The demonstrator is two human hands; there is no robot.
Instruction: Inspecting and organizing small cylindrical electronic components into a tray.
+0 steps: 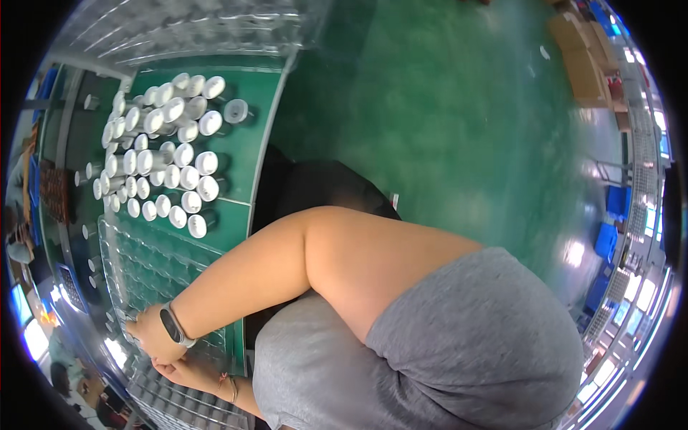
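Observation:
My right hand (148, 335), with a dark watch (174, 327) on its wrist, lies on the near end of a clear plastic cell tray (154, 261), fingers curled over its edge. Just below it my left hand (178, 373), with a thin bracelet on the wrist, touches a ribbed clear tray (179, 405); its fingers are partly hidden. Beyond the cell tray a cluster of several small white-capped cylinders (168, 154) lies on the green table (244, 143).
A stack of clear trays (193, 29) stands at the table's far end. A dark seat (322, 186) is beside my arm. The green floor (444, 122) spreads to the right, with cardboard boxes (580, 64) and blue bins (616, 208) along its rim.

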